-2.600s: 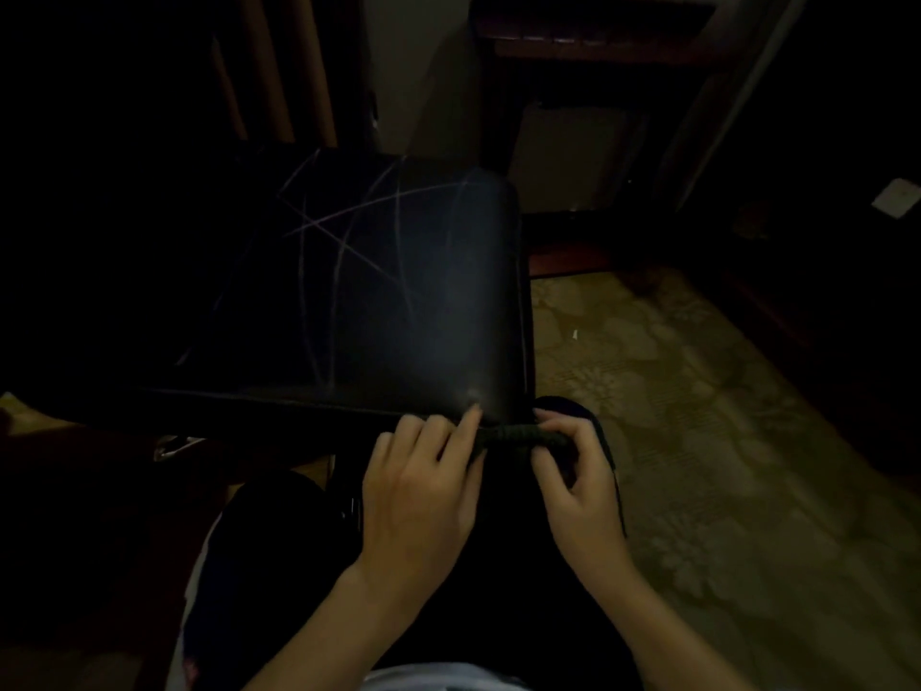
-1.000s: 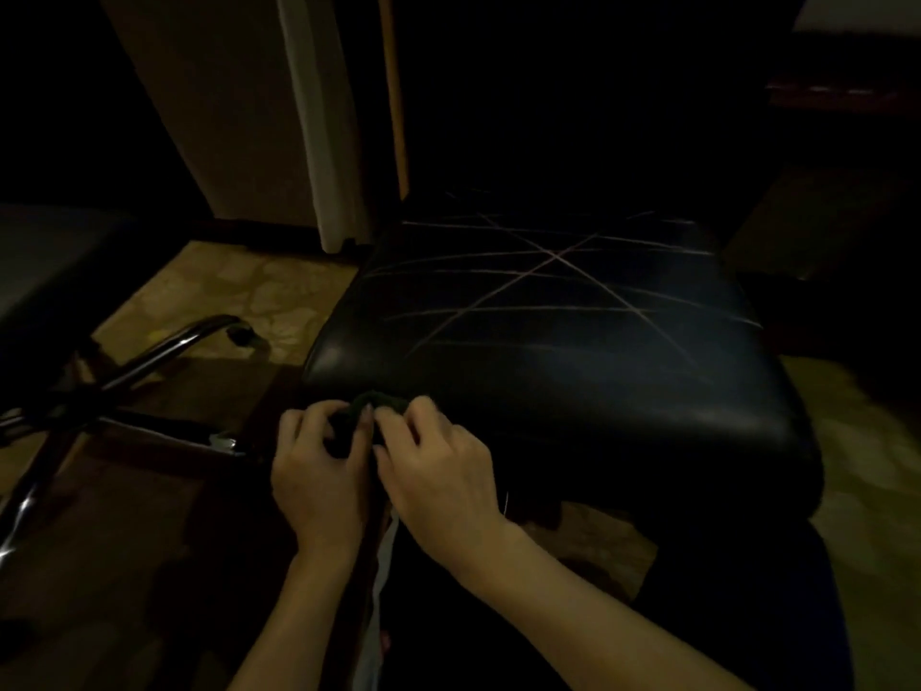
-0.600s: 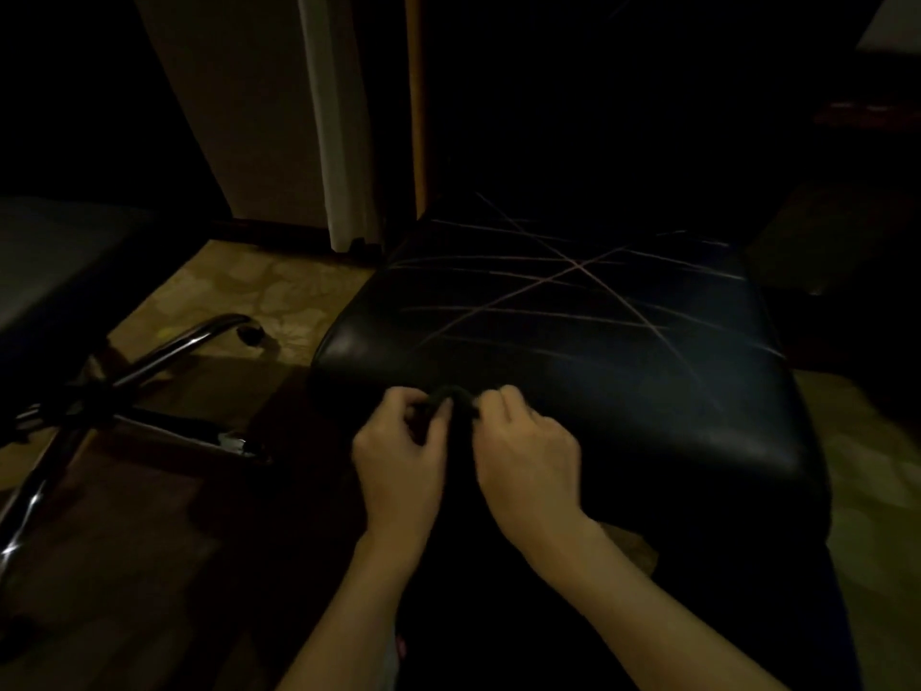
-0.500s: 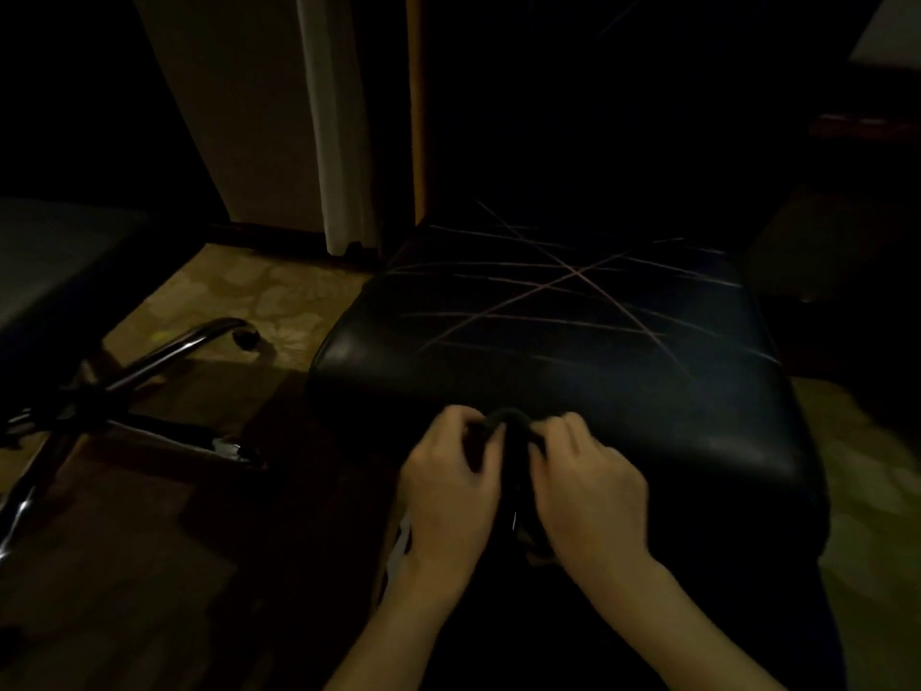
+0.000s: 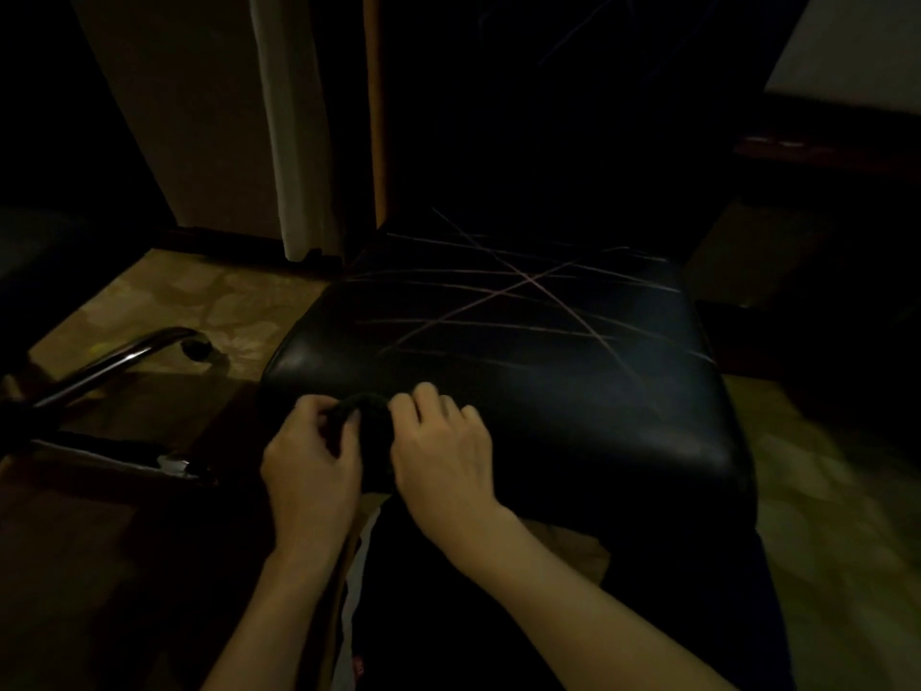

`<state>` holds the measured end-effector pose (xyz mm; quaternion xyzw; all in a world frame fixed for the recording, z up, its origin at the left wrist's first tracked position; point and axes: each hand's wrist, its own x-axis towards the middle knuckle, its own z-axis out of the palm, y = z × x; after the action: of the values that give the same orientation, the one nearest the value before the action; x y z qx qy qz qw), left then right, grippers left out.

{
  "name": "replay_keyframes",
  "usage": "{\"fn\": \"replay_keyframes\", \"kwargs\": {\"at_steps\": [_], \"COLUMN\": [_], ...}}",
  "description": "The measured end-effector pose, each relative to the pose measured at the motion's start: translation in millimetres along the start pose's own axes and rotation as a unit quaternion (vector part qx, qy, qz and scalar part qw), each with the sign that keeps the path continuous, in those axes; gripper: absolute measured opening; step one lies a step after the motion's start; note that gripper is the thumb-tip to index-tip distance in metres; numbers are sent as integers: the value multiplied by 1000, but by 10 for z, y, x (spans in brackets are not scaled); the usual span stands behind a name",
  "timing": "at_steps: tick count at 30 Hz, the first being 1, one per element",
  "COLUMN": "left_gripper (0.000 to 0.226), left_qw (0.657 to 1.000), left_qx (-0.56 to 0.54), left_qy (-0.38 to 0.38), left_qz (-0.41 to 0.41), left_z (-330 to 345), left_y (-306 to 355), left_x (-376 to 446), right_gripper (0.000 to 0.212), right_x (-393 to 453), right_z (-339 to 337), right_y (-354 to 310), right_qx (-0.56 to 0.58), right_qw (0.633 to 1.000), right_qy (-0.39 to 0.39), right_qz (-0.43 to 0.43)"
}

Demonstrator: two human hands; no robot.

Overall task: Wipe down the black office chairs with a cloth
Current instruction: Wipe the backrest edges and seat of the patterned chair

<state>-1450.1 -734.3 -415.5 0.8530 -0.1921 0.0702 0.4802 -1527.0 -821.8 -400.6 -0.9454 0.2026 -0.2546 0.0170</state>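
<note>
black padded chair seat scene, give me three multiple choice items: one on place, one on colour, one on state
1. Where is the dark bunched cloth?
A. at the near edge of the black padded chair seat
B. on the floor
C. on the backrest

2. What colour are the thin crossing lines on the seat?
A. green
B. pale
C. blue

3. How is the cloth held?
A. by neither hand
B. by one hand
C. by the left hand and right hand together

Answers: A, it lies against the seat's front edge; B, the lines show light on black; C, fingers of both curl on it.

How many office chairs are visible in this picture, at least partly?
2. One black chair stands in front of the hands, its seat streaked with pale lines. Of the second chair only the chrome base shows at left. More may hide in the dark.
</note>
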Motion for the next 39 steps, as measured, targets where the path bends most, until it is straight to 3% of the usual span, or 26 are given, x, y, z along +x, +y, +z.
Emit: {"fn": "replay_keyframes", "kwargs": {"at_steps": [6,13,17,28,33,39], "left_gripper": [15,13,32,46,39,34], "left_qw": [992,948,954,970,981,958], "left_qx": [-38,-67,-70,19,36,15], "left_qy": [-70,-198,-193,-152,-153,-189], "left_qz": [97,239,218,187,111,215], "left_z": [437,920,928,671,543,720], "left_y": [449,987,914,672,615,908], "left_x": [-546,-1257,-1216,-1028,-916,-1212], "right_gripper": [17,27,26,9,9,10], "right_x": [-520,-1408,-1341,-1077,-1005,-1338], "right_z": [-286,-679,-580,-342,-347,-639], "right_y": [722,1552,1449,969,824,1195], "right_qx": [-73,-80,-56,-13,10,16], "right_qw": [992,970,969,977,984,972], "right_qy": [68,131,137,144,116,153], "right_qz": [76,187,197,158,132,175]}}
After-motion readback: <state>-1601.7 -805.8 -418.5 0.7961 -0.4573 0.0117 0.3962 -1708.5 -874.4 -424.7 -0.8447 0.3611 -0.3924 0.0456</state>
